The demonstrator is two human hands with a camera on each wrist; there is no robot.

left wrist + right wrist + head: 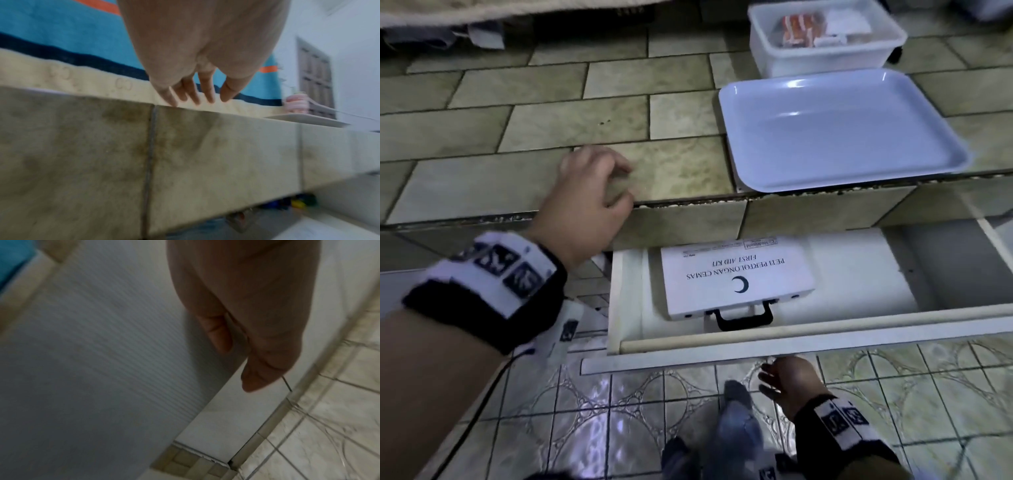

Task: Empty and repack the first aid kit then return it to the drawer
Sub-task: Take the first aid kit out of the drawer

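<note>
The white first aid kit (736,277), a flat case with a black handle (744,318) and a crescent mark, lies closed in the open drawer (616,301), handle toward me. My left hand (619,185) hovers over the tiled counter's front edge, up and left of the kit, with fingers (195,95) loosely spread and holding nothing. My right hand (767,371) is low, just under the drawer's front panel (92,369). Its fingers (220,337) hang relaxed beside the ribbed white panel and grip nothing.
An empty pale blue tray (835,130) sits on the tiled counter (517,137) above the drawer, and its rim (304,120) shows in the left wrist view. Behind it stands a white tub (767,44) with packets. My foot (736,394) rests on the patterned floor below.
</note>
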